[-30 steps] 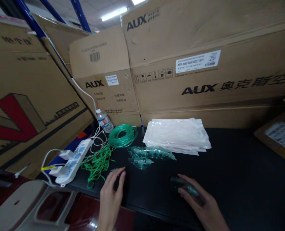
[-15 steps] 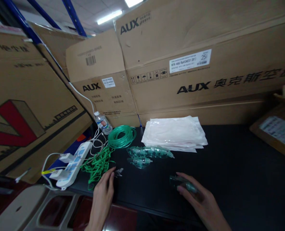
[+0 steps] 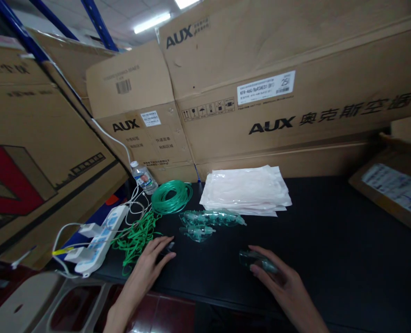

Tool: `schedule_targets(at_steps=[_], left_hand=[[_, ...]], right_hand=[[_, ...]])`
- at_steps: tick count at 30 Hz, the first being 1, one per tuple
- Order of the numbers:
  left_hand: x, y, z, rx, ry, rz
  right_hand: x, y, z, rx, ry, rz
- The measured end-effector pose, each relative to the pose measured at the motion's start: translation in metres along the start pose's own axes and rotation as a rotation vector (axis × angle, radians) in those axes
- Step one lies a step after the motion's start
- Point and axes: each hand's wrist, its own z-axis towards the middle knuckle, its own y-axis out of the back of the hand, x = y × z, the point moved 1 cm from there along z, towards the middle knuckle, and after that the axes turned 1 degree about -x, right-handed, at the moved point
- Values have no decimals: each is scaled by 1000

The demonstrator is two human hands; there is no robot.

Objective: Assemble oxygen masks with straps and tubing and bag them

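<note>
**Green plastic pc (image 3: pixel 265 263) in R hand (image 3: pixel 286 286); L hand (image 3: pixel 150 260) at small clear pc (image 3: pixel 171 247)**

Both pcs are at the front of the black tabletop (image 3: pixel 205 266). R: thumb + fingers clamped on the green plastic pc. L: thumb + fingers apart, one either side of the small clear pc; we can't tell if they touch it. For a clean pinch we'd go low & light, both tips level, clear of the green cord tangle (image 3: pixel 136 240) next to it; R grip gentle, thin plastic prob. dents. Vs 0.5 s ago: L fingertips were just left of the clear pc, closer tog.; now spread around it. R grip approx. same.
</note>
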Motion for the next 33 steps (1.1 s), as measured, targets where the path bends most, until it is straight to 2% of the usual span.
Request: schedule_targets(at_steps=[5,9,22,26,29,33], left_hand=[[14,9,5,99,-6,-23],[20,14,6,118,-22,-13],[3,20,16,175,-98,-37],[0,20,19,134,-93,-46],[-14,18,17,46,-77,-107],[-63,-2,15,21,-83,-290]], right_hand=[[2,1,-1,6,-15,-2],[2,1,0,14,-12,-4],[1,0,-1,6,-35,-24],[1,-1,-1,12,-45,-11],[2,-2,-1,30,-23,-7],[5,-1,-2,75,-27,-8]])
